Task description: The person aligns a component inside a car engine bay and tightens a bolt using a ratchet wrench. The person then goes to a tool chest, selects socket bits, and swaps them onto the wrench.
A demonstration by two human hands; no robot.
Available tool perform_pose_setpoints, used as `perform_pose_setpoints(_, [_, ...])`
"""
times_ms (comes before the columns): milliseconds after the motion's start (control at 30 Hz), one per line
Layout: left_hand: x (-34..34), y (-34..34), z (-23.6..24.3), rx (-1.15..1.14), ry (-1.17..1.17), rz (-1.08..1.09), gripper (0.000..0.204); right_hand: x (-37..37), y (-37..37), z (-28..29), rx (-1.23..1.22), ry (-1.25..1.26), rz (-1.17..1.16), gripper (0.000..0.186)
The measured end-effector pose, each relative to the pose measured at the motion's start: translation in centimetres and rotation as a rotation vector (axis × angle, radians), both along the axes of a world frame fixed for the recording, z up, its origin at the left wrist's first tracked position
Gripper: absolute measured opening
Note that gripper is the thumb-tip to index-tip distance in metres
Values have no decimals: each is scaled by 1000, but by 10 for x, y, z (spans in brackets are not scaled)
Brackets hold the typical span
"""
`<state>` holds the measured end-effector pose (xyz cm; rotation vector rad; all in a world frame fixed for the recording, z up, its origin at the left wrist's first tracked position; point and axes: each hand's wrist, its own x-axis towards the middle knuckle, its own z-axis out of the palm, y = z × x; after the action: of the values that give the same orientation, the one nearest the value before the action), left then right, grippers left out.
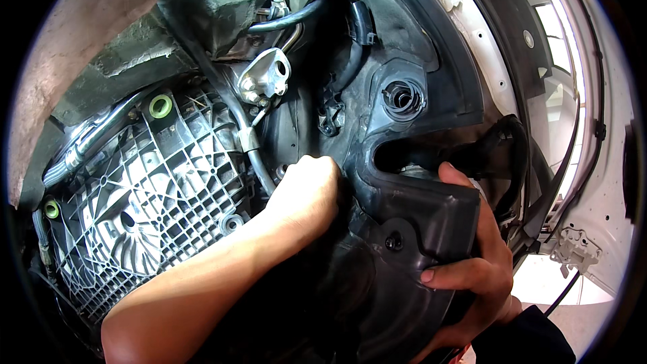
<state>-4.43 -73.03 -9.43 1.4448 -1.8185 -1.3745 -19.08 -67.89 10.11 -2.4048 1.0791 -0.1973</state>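
Observation:
Beneath me is a car's engine bay. My left hand reaches in between the engine and a black plastic cover. Its back faces up, knuckles bent in a closed shape; the fingertips and whatever they grip are hidden. On the right, my right hand grips the cover's outer edge, one finger at the top corner and another digit pressed onto its face. A dark clip sits in the cover's raised lobe. Above it is a round black ribbed opening.
A ribbed grey plastic engine cover with green grommets lies left of my forearm. A black hose and a metal flange stand near my left hand. Foil-like shielding covers the back. At right are the white body edge and a metal hinge or latch.

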Motion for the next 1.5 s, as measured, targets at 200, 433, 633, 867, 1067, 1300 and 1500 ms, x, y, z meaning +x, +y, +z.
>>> perform_pose_setpoints(200, [5, 2, 13, 3, 1, 8, 16, -3, 0, 2, 9, -7, 10, 66])
perform_pose_setpoints(433, [3, 2, 1, -31, 34, 16, 17, 1, 2, -4, 27, -38, -27, 66])
perform_pose_setpoints(633, [2, 3, 6, -30, 29, 41, 14, 4, 3, 1, 13, -16, -17, 67])
perform_pose_setpoints(867, [1, -1, 5, -27, 84, 55, 15, 1, 1, 0, -18, -12, 6, 67])
perform_pose_setpoints(1067, [2, -1, 10, 55, -77, -29, 20, 2, 2, -1, -16, -24, 0, 67])
perform_pose_setpoints(1300, [3, 2, 9, -24, -116, -90, 22, 1, 1, -3, -17, -32, 14, 69])
perform_pose_setpoints(1500, [1, 4, 3, -77, -107, -15, 17, 1, 1, -3, -8, -38, 23, 70])
